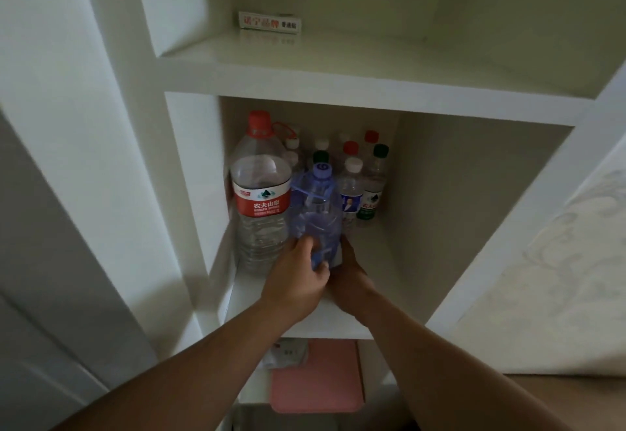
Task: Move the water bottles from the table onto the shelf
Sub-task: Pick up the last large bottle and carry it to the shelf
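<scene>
Both hands, left point(294, 283) and right point(349, 273), wrapped around the blue bottle point(316, 212), grip pinching its bottom end, on the shelf point(338, 324) beside the big clear bottle point(261, 200).

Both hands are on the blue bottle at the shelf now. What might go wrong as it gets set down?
1. The blue bottle sits tight against the big red-label bottle; pushing it in may shove that one sideways.
2. Small bottles crowd right behind it, so sliding deeper could topple one.
3. The left hand and right hand grip only its base, so it may tip.
</scene>
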Demonstrator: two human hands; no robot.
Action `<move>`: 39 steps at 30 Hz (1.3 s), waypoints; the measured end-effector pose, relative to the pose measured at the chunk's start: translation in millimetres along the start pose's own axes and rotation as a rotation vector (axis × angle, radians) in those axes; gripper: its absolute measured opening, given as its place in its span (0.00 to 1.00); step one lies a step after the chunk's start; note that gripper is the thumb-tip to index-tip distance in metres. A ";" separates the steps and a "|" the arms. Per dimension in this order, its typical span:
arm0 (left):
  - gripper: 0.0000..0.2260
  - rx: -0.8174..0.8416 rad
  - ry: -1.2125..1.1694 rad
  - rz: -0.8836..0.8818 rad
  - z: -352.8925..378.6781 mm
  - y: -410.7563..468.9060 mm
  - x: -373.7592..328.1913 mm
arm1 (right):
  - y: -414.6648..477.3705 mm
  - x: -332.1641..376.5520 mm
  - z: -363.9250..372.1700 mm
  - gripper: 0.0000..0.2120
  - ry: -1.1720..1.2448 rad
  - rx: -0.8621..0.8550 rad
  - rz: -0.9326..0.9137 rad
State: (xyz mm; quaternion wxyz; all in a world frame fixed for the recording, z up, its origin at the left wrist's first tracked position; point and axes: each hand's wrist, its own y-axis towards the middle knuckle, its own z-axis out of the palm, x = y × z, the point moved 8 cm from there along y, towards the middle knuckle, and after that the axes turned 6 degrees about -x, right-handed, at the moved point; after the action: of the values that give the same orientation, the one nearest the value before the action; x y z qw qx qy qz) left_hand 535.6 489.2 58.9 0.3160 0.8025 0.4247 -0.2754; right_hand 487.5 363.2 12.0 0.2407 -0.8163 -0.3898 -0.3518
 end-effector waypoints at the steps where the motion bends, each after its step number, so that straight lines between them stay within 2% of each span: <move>1: 0.09 0.018 -0.028 -0.004 1.0 -5.4 1.9 | -4.3 -0.4 -2.9 0.39 0.023 0.025 0.009; 4: 0.07 0.063 -0.086 -0.015 1.6 -24.5 3.0 | -24.0 -18.0 -9.8 0.40 0.014 0.139 0.104; 8: 0.04 0.139 -0.086 0.013 21.4 -42.0 -25.0 | -58.8 -54.6 -59.5 0.30 -0.023 0.087 0.140; 9: 0.01 0.169 -0.093 0.036 31.9 -44.9 -39.4 | -68.9 -67.9 -74.1 0.28 -0.070 0.077 0.149; 11: 0.03 0.246 -0.114 0.071 59.3 -52.8 -75.4 | -87.6 -97.8 -106.7 0.25 -0.125 0.047 0.177; 19: 0.06 0.552 -0.176 0.326 192.5 -113.7 -242.0 | -182.9 -231.8 -269.8 0.19 -0.117 -0.191 0.347; 24: 0.07 0.630 -0.176 0.336 278.5 -149.6 -311.0 | -246.4 -332.7 -347.4 0.17 -0.116 -0.262 0.434; 29: 0.07 0.795 -0.078 0.301 382.5 -204.9 -354.0 | -312.9 -468.4 -404.1 0.13 -0.088 -0.242 0.621; 32: 0.07 0.831 -0.013 0.324 445.8 -221.9 -384.1 | -341.2 -547.6 -442.3 0.12 -0.060 -0.211 0.723; 35: 0.06 0.864 0.048 0.304 505.1 -238.0 -414.7 | -356.3 -615.7 -483.8 0.10 -0.046 -0.222 0.796; 39: 0.06 0.880 0.086 0.291 574.4 -255.5 -460.8 | -344.5 -682.4 -524.4 0.10 0.005 -0.241 0.795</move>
State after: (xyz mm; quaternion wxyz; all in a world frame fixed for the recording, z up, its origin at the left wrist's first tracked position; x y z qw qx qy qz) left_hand -7.4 -58.1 -56.2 -0.0371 0.9222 0.1630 -0.3488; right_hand -299.1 -105.4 -133.2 0.2614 -0.9247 0.0004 -0.2769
